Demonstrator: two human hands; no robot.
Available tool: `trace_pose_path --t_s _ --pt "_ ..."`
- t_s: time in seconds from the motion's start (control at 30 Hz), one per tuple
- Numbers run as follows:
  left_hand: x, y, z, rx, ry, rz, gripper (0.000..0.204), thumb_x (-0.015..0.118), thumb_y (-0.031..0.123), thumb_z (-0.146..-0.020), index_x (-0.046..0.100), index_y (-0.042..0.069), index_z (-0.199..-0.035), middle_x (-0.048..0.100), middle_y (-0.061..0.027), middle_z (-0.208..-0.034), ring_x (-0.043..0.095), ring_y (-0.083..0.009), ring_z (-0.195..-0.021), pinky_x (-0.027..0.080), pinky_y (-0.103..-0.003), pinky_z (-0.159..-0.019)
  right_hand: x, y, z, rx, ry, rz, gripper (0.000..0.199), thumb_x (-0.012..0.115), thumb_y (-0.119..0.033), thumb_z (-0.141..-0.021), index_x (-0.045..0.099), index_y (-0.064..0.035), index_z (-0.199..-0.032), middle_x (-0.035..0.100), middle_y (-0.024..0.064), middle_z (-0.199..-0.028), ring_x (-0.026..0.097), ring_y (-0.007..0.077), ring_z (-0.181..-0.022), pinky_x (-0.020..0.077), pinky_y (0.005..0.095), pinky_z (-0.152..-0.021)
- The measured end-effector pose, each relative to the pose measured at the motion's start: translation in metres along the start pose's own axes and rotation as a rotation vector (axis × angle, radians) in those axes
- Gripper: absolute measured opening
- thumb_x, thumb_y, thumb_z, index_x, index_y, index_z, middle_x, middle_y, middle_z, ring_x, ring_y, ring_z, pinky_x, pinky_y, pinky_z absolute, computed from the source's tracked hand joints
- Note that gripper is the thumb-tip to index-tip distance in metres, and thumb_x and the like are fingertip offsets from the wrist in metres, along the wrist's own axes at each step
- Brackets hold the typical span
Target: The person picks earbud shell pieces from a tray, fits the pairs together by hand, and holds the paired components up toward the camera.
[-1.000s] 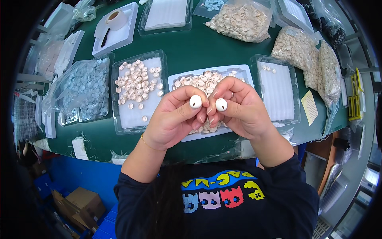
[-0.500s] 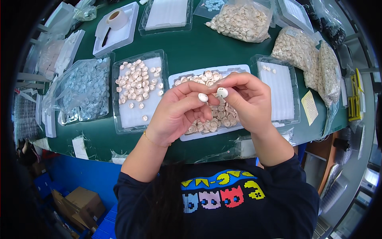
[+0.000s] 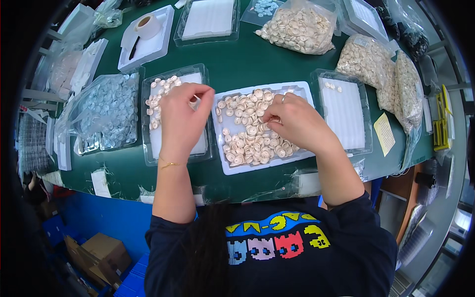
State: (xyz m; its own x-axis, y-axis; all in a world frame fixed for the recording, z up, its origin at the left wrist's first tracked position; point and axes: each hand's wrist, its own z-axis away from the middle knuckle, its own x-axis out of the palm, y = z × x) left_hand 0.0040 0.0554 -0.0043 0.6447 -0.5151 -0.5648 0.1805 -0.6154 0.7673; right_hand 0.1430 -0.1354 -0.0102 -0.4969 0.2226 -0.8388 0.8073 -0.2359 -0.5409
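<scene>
My left hand [image 3: 180, 119] is over the clear plastic tray [image 3: 151, 159] on the left, thumb and fingers pinched together around a pale button, mostly hidden by the fingers. Cream round buttons [image 3: 167, 84] lie on the white liner of that tray, partly behind the hand. In the middle, a white tray [image 3: 217, 161] holds a heap of similar cream buttons [image 3: 250, 141]. My right hand [image 3: 302, 121], with a ring on one finger, reaches over this tray's right side. Its fingertips are pinched together at the heap; what they hold is hidden.
On the right, a clear tray [image 3: 349, 136] has several white pieces on its liner. Bags of cream buttons [image 3: 299, 29] stand at the back and right. A bag of blue buttons [image 3: 106, 114] lies left. Behind are a tape roll [image 3: 147, 25] and a black-handled tool [image 3: 133, 48].
Both hands have parted from in front of the middle tray, where each held a button. The left went left over the clear tray; the right dropped to the heap in the white tray.
</scene>
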Motion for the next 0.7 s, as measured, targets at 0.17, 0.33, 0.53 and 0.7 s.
trace_pose_path --t_s 0.17,0.33,0.53,0.7 --pt "0.032 0.014 0.025 0.309 -0.368 -0.081 0.01 0.065 0.009 -0.071 0.061 0.002 -0.077 0.059 -0.0086 -0.07 0.056 -0.0241 -0.067 0.044 -0.033 -0.06 0.007 0.002 -0.002 0.003 -0.019 0.055 0.009 0.065 -0.009 -0.069 0.065 -0.0063 -0.077 0.057 0.0082 -0.079 0.054 0.0274 -0.083 0.0436 0.0374 -0.074" --pt "0.04 0.013 0.028 0.355 -0.402 -0.167 0.01 0.065 0.008 -0.07 0.058 0.001 -0.074 0.059 -0.0098 -0.07 0.056 -0.0292 -0.068 0.044 -0.038 -0.061 0.006 0.0 0.0 -0.051 -0.03 0.107 0.007 0.066 -0.009 -0.069 0.064 -0.0073 -0.075 0.057 0.008 -0.08 0.054 0.0271 -0.081 0.0437 0.0376 -0.072" --pt "0.031 0.008 0.019 0.226 -0.347 -0.049 0.013 0.06 0.003 -0.076 0.062 0.0 -0.088 0.061 -0.013 -0.075 0.058 -0.028 -0.067 0.046 -0.034 -0.063 0.006 0.001 -0.003 -0.051 0.053 0.041 0.007 0.061 -0.006 -0.073 0.064 -0.0055 -0.079 0.06 0.0102 -0.078 0.056 0.0279 -0.077 0.0445 0.0377 -0.07" --pt "0.019 0.019 0.015 -0.07 -0.286 0.278 0.017 0.052 0.004 -0.086 0.063 0.002 -0.099 0.064 -0.0067 -0.083 0.057 -0.0123 -0.068 0.044 -0.025 -0.06 0.004 -0.007 -0.006 0.065 0.118 -0.166 0.013 0.058 -0.005 -0.076 0.065 -0.0043 -0.087 0.063 0.0122 -0.081 0.059 0.0292 -0.074 0.0475 0.0355 -0.068"
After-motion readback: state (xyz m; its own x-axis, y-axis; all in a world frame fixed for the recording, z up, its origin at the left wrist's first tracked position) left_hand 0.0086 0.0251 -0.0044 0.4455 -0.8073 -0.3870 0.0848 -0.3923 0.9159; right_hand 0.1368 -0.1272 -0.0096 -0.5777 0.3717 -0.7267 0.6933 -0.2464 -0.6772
